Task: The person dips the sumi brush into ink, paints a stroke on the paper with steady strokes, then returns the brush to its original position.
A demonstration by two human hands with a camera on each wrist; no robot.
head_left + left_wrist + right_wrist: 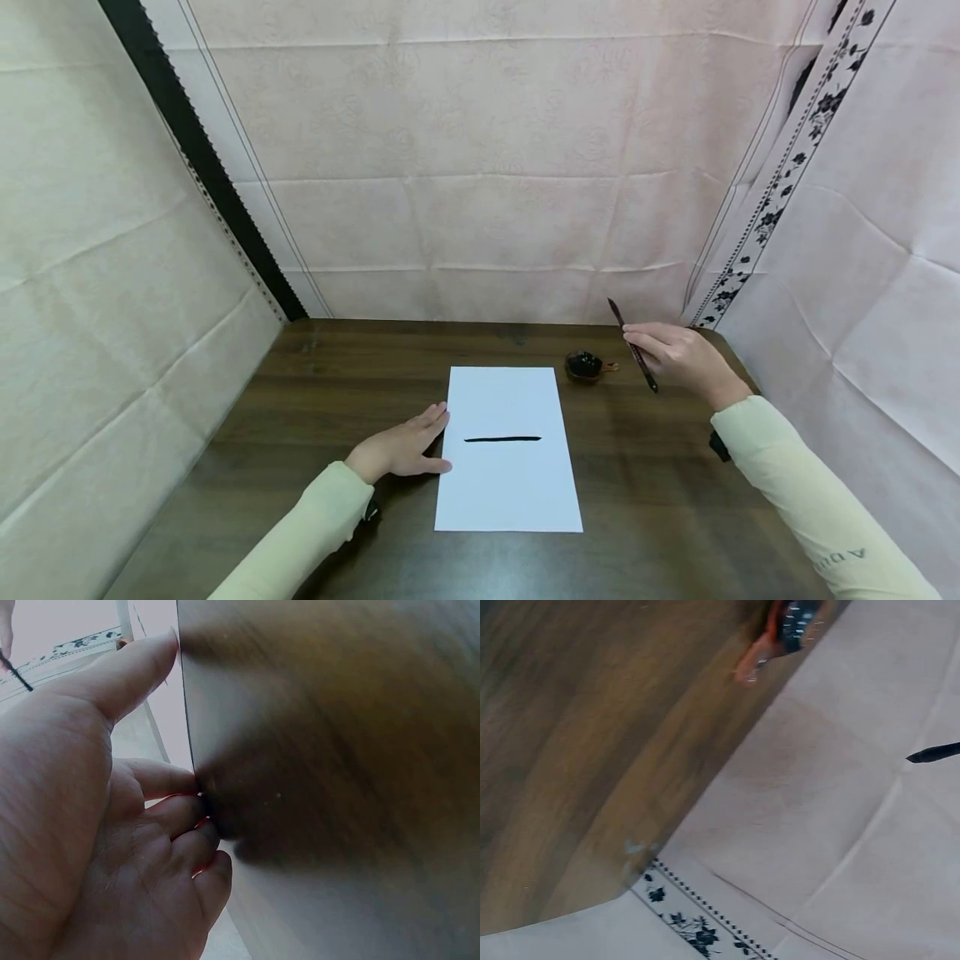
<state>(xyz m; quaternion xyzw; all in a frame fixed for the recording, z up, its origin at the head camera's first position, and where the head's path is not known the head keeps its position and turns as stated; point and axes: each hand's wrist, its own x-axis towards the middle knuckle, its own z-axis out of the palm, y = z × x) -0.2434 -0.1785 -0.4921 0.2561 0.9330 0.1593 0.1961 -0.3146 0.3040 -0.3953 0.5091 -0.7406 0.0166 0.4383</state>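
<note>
A white sheet of paper (510, 492) lies on the brown table, with one black horizontal stroke (502, 438) across its middle. My left hand (405, 444) rests at the paper's left edge, thumb and fingertips touching it; the left wrist view shows this hand (142, 810) from the palm side. Right of the paper, my right hand (678, 357) pinches a dark writing brush (641, 362), held slanted above the table. One dark pointed end of the brush (934, 754) shows in the right wrist view. Between paper and right hand stands a small ink pot (583, 367) with glossy black inside.
The ink pot has a short brown handle (611, 367) pointing right. Pale cloth (480, 167) hangs behind the table and along both sides; a black floral border (795, 167) runs down at the right. The wooden table top (315, 417) extends around the paper.
</note>
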